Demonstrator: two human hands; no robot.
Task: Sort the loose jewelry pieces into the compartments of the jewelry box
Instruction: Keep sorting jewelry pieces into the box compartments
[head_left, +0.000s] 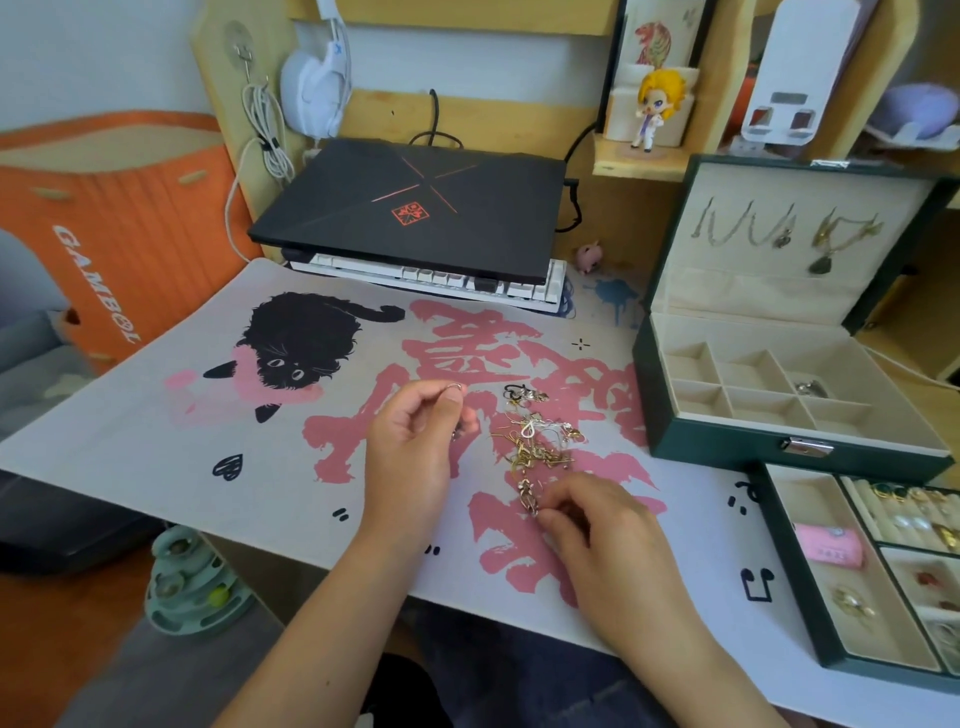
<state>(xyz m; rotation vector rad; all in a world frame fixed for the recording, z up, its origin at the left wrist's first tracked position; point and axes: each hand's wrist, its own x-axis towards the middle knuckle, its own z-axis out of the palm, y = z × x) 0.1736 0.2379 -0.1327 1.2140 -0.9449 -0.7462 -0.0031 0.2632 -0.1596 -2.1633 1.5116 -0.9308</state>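
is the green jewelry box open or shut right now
Open. The green jewelry box has its lid standing upright, chains hanging inside it, and its divided compartments exposed, one holding a small silver piece.

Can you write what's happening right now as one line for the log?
left hand: pinches small ring | right hand: picks at jewelry pile | jewelry box: open, mostly unfilled

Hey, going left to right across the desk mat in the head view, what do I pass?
Black cat print → left hand pinching a small ring → pile of loose jewelry → open green jewelry box → removed tray at the right edge.
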